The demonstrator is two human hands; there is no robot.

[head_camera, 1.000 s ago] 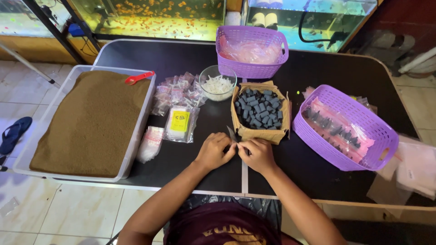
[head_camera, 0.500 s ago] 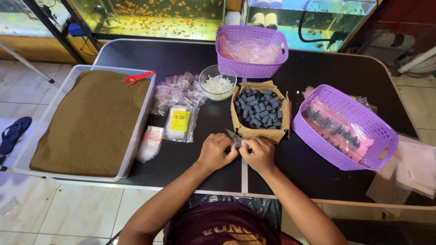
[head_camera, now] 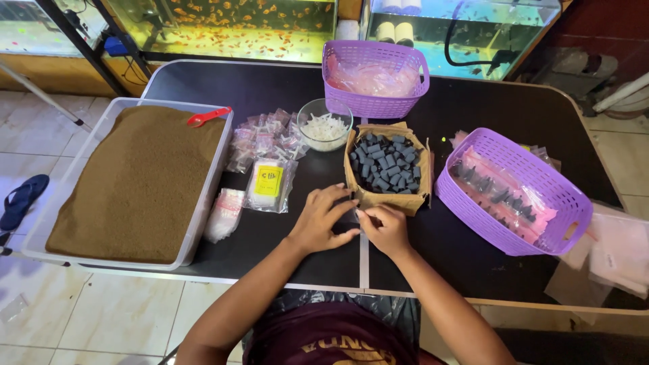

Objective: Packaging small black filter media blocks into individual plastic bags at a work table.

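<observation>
Fish tanks [head_camera: 223, 27] line the far wall behind a black table [head_camera: 236, 81], seen from above by the person working at it. Both hands meet at the near middle of the table, just in front of a brown paper box [head_camera: 387, 169] filled with small dark grey foam blocks [head_camera: 385, 161]. The left hand [head_camera: 323, 220] lies palm down with its fingers [head_camera: 341, 199] curled inward toward the right hand [head_camera: 384, 226]. The fingers of the two hands touch, pinched around something small and dark between them, possibly one of the foam blocks, though it is too hidden to be sure.

Left of the box sits a clear glass bowl [head_camera: 325, 124] of small white pieces. Beside it lies a scatter of small clear plastic packets [head_camera: 265, 138], and nearer the person a packet with a yellow label [head_camera: 269, 182] and a thin stack of bags [head_camera: 224, 213]. On the far left a large shallow plastic tray [head_camera: 215, 182] holds fine brown granules, with a red scoop [head_camera: 208, 117] at its far corner. One purple basket [head_camera: 374, 101] stands at the back of the table holding pink-tinted bags. A second purple basket [head_camera: 541, 230] sits to the right, holding filled clear bags with dark pieces inside. A blue sandal [head_camera: 21, 200] lies on the tiled floor at the left.
</observation>
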